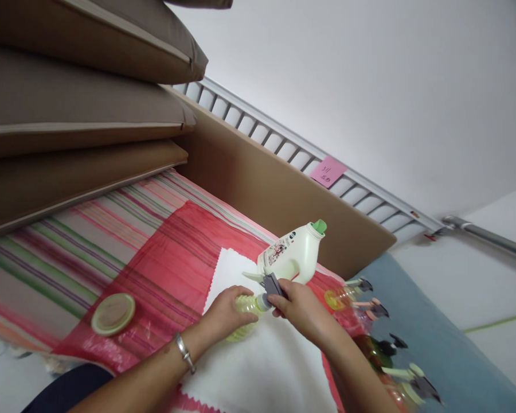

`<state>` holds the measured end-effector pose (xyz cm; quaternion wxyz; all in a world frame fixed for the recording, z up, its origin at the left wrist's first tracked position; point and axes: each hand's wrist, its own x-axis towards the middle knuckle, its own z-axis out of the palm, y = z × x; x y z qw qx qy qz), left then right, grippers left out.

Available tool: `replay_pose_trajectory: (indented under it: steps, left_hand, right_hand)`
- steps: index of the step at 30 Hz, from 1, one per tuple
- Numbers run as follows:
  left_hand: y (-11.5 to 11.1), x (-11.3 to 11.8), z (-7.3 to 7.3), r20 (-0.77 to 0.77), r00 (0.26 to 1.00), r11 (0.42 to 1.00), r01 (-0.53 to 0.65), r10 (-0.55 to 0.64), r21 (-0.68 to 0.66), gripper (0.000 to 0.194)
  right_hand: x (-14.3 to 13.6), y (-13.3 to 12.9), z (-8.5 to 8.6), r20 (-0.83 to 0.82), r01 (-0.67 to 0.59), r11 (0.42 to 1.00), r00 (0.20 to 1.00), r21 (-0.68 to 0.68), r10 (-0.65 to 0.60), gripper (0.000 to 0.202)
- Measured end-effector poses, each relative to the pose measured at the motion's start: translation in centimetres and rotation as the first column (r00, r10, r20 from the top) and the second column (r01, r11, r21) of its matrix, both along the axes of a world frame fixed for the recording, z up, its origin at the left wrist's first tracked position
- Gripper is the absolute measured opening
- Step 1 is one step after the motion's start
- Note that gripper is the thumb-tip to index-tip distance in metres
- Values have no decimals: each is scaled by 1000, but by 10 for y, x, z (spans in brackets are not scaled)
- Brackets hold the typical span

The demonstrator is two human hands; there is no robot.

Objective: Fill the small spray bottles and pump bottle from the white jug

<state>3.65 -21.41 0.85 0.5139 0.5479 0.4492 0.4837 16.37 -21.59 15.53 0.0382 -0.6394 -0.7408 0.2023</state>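
My left hand point(227, 312) wraps round a clear ribbed spray bottle point(242, 331) with a yellow-green tint. The bottle is tilted, its neck pointing up and right. At that neck, my right hand point(298, 304) is closed on a grey trigger spray head point(273, 284) with a pale lever. Whether the head's collar is tight or loose on the neck I cannot tell. Just behind the hands stands a white jug point(301, 252) with a printed label and an open green spout point(319, 226). A white cloth point(266, 373) with zigzag edges lies beneath.
On the right stand several pump and spray bottles point(376, 350). A round pale lid or dish point(113, 314) lies at left on the red sheet point(163, 269), over a striped cover point(47, 258). Stacked cushions point(81, 92) rise at left. A tan board point(258, 178) and a metal rail border the back.
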Motion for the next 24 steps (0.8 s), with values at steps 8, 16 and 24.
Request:
replay_pose_trajectory:
  steps: [8, 16, 24]
  left_hand:
    - [0, 1, 2, -26, 1000, 1000, 11, -11, -2, 45]
    - [3, 3, -2, -40, 999, 1000, 5, -5, 12, 44]
    - [-5, 5, 12, -1, 1000, 999, -16, 16, 44, 53]
  right_hand:
    - [-3, -5, 0, 12, 36, 999, 999, 9, -36, 10]
    - [-1, -1, 0, -25, 43, 999, 999, -11, -43, 12]
    - [-2, -2, -5, -79, 39, 999, 996, -33, -41, 10]
